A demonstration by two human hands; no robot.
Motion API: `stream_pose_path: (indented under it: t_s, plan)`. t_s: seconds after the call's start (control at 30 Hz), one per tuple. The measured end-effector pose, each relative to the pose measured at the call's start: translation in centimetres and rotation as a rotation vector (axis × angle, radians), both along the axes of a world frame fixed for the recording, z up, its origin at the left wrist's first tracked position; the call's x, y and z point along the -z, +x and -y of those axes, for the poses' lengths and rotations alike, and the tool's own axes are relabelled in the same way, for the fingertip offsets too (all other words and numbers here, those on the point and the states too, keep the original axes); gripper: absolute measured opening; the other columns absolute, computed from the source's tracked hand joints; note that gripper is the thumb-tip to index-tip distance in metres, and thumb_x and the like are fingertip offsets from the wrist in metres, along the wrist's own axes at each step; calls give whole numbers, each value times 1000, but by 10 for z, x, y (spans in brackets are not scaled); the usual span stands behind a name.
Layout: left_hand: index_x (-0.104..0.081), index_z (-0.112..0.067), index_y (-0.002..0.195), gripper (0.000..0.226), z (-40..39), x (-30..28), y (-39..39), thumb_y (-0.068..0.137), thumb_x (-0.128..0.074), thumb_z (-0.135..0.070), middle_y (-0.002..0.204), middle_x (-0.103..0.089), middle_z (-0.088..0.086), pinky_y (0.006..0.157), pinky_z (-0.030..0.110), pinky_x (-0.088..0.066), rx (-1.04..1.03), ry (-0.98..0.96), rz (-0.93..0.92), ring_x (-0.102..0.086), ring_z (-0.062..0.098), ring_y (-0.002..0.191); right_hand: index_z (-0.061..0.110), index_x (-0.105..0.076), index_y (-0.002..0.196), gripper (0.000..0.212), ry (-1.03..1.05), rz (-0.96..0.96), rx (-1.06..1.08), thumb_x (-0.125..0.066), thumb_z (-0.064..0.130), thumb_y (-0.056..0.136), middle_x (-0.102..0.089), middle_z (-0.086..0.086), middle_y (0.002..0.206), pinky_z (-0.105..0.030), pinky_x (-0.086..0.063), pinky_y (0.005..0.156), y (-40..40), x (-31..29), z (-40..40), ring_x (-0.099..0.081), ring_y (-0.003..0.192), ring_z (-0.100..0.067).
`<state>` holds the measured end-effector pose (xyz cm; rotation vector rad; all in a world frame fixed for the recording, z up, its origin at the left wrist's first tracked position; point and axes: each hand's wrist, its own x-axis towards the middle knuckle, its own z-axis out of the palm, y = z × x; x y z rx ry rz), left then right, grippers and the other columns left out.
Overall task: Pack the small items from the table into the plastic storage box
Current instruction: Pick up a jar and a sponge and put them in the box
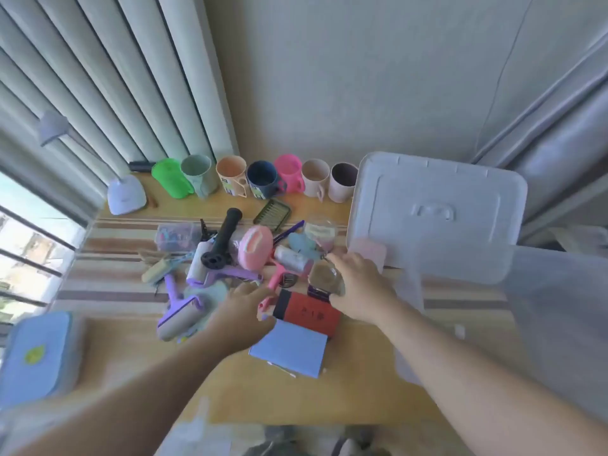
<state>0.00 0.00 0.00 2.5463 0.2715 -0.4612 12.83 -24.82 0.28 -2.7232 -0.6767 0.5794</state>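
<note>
Red box (307,313) lies between both hands (blurred), untouched.

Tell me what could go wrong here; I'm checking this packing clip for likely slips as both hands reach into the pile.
The pile is tangled: the pink brush leans on the black handle, so pulling one item may roll others. The right hand covers a clear jar, which may slip. The row of cups stands just behind the pile.
</note>
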Motion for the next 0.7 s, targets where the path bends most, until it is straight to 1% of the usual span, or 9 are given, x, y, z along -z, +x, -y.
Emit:
stream_pose_path:
  t_s: [0.07, 0.17, 0.27, 0.33, 0.4, 0.47, 0.53, 0.6, 0.7]
  plan:
    - [-40, -40, 150, 72, 15, 23, -15, 84, -61, -57, 154, -34, 0, 114, 42, -35, 151, 40, -86, -32, 28, 142, 45, -13, 156, 97, -33, -26, -5, -73, 43, 80, -28, 0, 155, -51, -55, 89, -1, 15, -13, -39, 133, -32]
    - [-17, -48, 156, 89, 33, 60, -48, 78, -52, -72, 166, 1, 0, 121, 49, -25, 270, 113, -123, -3, 28, 152, 47, -12, 156, 97, -37, -46, -7, -75, 40, 83, -27, -3, 158, -50, -54, 92, -6, 44, -23, -38, 140, -32]
    - [5, -50, 156, 102, 31, 78, -57, 77, -59, -62, 166, 18, 3, 124, 49, -18, 321, 218, -88, 8, 31, 153, 50, -21, 153, 86, 3, 47, 32, -71, 25, 87, -40, -3, 142, -45, -56, 78, -3, 57, -24, -49, 127, -30]
    - [15, -50, 154, 109, 31, 83, -57, 80, -66, -48, 166, 15, 5, 125, 48, -17, 338, 263, -67, 3, 32, 152, 56, -19, 150, 89, -30, 42, 72, -70, 23, 85, -43, -2, 131, -42, -54, 69, 0, 56, -26, -54, 112, -29]
    - [15, -50, 153, 110, 30, 86, -52, 82, -67, -38, 165, 4, 6, 123, 47, -21, 343, 286, -47, -5, 34, 151, 60, -17, 149, 88, -89, 0, 105, -68, 29, 84, -42, -1, 123, -39, -51, 64, 4, 48, -22, -56, 101, -29]
    - [5, -50, 155, 105, 27, 87, -46, 81, -68, -35, 161, -9, 5, 119, 46, -31, 342, 284, -27, -17, 33, 146, 54, -26, 146, 75, -127, -58, 174, -66, 36, 85, -43, -1, 117, -38, -52, 66, 6, 39, -12, -59, 100, -31]
    - [-9, -47, 156, 102, 24, 87, -40, 77, -71, -34, 153, -21, 4, 113, 46, -39, 341, 280, -19, -28, 33, 139, 40, -34, 140, 62, -138, -120, 275, -65, 46, 86, -52, -2, 115, -41, -56, 70, 1, 33, 2, -62, 99, -31]
    - [-15, -45, 156, 100, 19, 88, -37, 74, -73, -39, 149, -28, 5, 111, 47, -40, 371, 278, -26, -31, 33, 137, 30, -38, 125, 53, -64, -202, 403, -67, 49, 85, -61, 0, 108, -42, -58, 71, -9, 33, 14, -65, 91, -26]
    - [-7, -47, 155, 102, 13, 89, -36, 75, -70, -48, 151, -25, 5, 114, 47, -37, 401, 265, -38, -26, 32, 139, 30, -41, 115, 48, 156, -268, 585, -74, 39, 82, -65, 6, 103, -43, -60, 75, -27, 39, 21, -67, 88, -17]
